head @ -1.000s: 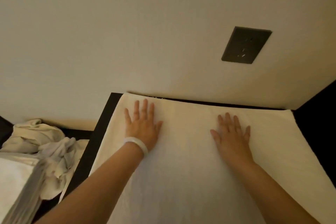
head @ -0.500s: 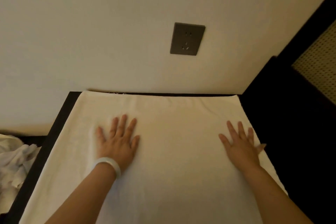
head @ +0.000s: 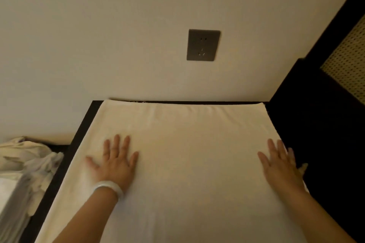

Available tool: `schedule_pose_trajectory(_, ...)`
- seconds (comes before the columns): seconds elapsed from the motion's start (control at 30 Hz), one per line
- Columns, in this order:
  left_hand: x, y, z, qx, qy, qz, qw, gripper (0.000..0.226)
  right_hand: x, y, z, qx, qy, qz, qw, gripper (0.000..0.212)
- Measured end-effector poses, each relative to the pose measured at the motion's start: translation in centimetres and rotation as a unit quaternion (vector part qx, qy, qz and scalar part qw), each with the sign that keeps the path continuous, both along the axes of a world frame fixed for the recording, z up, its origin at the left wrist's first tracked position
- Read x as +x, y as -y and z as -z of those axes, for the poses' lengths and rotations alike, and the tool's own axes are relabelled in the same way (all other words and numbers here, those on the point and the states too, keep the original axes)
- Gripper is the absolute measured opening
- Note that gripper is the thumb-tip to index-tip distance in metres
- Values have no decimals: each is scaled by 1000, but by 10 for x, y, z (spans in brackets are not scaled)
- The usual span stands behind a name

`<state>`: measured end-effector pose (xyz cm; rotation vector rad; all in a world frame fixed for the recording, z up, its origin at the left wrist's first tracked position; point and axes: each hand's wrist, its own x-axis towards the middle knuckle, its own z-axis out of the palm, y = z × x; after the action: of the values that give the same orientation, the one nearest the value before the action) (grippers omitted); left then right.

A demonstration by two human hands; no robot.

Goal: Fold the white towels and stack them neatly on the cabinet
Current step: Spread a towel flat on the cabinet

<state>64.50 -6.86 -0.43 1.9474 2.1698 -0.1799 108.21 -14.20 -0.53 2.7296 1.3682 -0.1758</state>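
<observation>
A white towel (head: 187, 156) lies spread flat over the dark cabinet top (head: 83, 130), its far edge against the wall. My left hand (head: 114, 162), with a white bangle on the wrist, presses flat on the towel's left part, fingers straight and spread. My right hand (head: 280, 163) lies flat at the towel's right edge, fingers straight, the thumb reaching just past the edge. Neither hand holds anything.
A heap of crumpled white towels (head: 29, 160) sits lower down at the left, with a folded stack (head: 9, 203) in front of it. A grey wall socket (head: 203, 45) is above the cabinet. Dark furniture (head: 320, 124) with a perforated panel stands at the right.
Both hands have slid outward over the towel: the left toward me and to the left, the right out to the towel's right edge. The view has swung right.
</observation>
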Motion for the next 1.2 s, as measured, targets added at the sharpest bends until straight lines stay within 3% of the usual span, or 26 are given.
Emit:
schedule_pose_trajectory(0.1,-16,15,-8,-7,24,-88,996,66,-46,2,-2,14,17,-74,997,76)
schedule_pose_trajectory(0.2,35,52,-9,2,32,24,999,65,-131,11,2,42,-40,-263,963,70)
schedule_pose_trajectory(0.27,68,72,-3,-4,21,113,993,66,-160,12,3,31,-45,-301,952,68)
schedule_pose_trajectory(0.33,69,73,0,-6,15,116,993,65,-150,7,4,22,-17,-289,957,65)
schedule_pose_trajectory(0.47,11,55,-4,-10,16,2,1000,64,-92,9,-1,-4,-2,-184,983,67)
schedule_pose_trajectory(0.57,-15,63,-8,-22,33,-67,997,70,-73,27,-8,-49,1,-122,991,81)
schedule_pose_trajectory(0.7,5,85,-2,5,34,41,999,67,-88,46,-3,-68,4,-167,984,75)
schedule_pose_trajectory(0.87,5,49,2,21,28,23,999,64,-82,11,2,-30,-14,-185,982,80)
schedule_pose_trajectory(1.07,9,-32,-4,-8,16,19,1000,63,-81,-84,-2,-31,-49,-185,981,67)
schedule_pose_trajectory(1.2,22,-42,-17,-5,12,41,999,65,-117,-92,-15,-2,-41,-171,984,67)
